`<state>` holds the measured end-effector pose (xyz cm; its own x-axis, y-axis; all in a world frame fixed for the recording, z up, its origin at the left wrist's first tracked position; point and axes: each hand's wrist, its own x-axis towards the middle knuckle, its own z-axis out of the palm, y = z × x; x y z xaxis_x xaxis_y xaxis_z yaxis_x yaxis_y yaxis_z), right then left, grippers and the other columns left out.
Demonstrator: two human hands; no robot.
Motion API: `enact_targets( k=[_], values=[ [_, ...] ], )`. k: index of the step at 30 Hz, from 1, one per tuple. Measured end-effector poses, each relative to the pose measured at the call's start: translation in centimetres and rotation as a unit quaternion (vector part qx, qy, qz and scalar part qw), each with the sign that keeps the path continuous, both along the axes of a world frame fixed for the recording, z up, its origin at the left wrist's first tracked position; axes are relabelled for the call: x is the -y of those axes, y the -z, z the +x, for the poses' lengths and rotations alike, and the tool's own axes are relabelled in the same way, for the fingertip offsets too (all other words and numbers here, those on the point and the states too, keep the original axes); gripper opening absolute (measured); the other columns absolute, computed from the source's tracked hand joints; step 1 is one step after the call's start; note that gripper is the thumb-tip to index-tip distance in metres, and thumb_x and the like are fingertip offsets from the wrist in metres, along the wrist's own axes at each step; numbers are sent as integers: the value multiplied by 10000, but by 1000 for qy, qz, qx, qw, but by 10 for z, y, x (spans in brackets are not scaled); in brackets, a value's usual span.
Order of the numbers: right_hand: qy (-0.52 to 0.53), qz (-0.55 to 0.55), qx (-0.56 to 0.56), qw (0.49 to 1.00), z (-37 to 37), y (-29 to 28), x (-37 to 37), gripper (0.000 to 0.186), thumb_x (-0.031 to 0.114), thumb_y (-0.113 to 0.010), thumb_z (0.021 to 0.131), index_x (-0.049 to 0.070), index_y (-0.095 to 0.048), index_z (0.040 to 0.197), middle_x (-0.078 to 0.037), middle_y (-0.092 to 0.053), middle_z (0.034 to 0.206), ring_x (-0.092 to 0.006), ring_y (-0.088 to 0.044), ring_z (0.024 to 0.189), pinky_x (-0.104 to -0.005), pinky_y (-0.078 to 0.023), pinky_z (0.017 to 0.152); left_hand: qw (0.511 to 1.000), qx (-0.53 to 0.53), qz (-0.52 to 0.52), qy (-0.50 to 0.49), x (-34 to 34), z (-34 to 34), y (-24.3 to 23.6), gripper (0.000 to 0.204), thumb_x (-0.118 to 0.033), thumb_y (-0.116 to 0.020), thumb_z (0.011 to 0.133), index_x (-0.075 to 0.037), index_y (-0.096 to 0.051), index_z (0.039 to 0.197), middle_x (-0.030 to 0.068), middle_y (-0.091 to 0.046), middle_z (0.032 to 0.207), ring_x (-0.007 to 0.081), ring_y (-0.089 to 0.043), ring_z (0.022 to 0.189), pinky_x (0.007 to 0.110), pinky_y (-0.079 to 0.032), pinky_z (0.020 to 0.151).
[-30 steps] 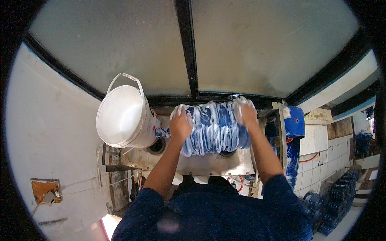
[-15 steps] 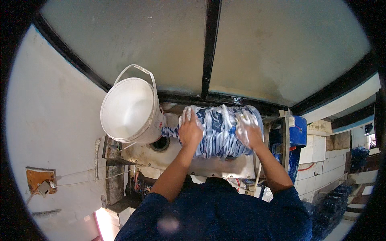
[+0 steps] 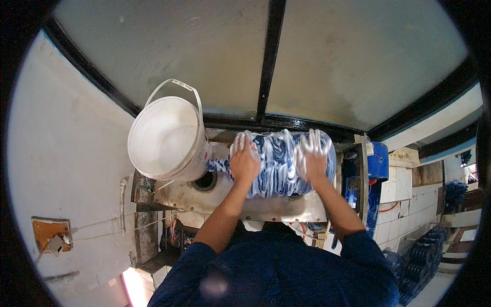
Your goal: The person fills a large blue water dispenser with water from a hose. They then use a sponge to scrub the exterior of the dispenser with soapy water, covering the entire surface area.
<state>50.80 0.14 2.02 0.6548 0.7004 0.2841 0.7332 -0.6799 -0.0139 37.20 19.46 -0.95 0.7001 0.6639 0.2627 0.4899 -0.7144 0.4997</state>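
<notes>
A large blue water jug [image 3: 276, 153] lies on its side on the metal counter, streaked all over with white foam, its narrow neck [image 3: 219, 165] toward the left. My left hand [image 3: 244, 161] rests flat on the shoulder end of the jug, fingers stretched out and foamy. Spread over the jug's base end is my right hand [image 3: 313, 156], its fingers apart and thick with suds. Both palms press on the wet surface and grasp nothing. The jug's far side and underside are hidden.
A white bucket [image 3: 163, 135] with a raised handle stands left of the jug, beside a dark round hole [image 3: 205, 181] in the metal counter [image 3: 255, 207]. Behind runs a dark-framed pane [image 3: 317, 66]. Blue containers [image 3: 377, 161] and stacked dark jugs [image 3: 423, 258] are at right.
My right hand has slid a little away from me over the jug, its fingers spreading wider. The foam streaks lie differently. My left hand stays at the shoulder end; the bucket stands still.
</notes>
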Motion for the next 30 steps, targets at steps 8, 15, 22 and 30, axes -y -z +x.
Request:
enact_targets(
  k=[8,15,22,30],
  values=[
    [52,-169,-322,930,13,-32,-129,458,357,-515,975,45,-693,1260,-244,-661,1283,-403,-610,1242,-475,-428,1121,996,32,-85,-2,-2,-3,-2,474,-293,-413,1063,22,-590,1370,210,-538,1478,352,-455,1419,445,-357,1173],
    [-82,-80,16,993,-42,-19,-28,641,442,-536,968,123,-475,1522,-170,-410,1596,-381,-329,1499,-459,-288,1225,998,45,-52,2,-6,-2,8,470,-275,-389,1069,-7,-573,1408,208,-551,1465,349,-475,1405,432,-366,1168],
    [-51,-178,-326,927,55,42,-135,470,476,-532,949,81,-735,1105,-259,-687,1173,-392,-658,1138,-484,-529,975,986,81,-143,5,-1,2,-14,454,-286,-369,1080,-30,-603,1374,211,-580,1425,367,-505,1366,443,-379,1152],
    [-229,22,-59,971,-49,-2,-73,510,310,-603,918,-6,-599,1319,-278,-555,1412,-423,-477,1385,-501,-353,1180,992,62,-112,-12,-15,1,8,427,-252,-434,1049,-6,-589,1363,212,-589,1405,374,-515,1349,452,-392,1140]
  ],
)
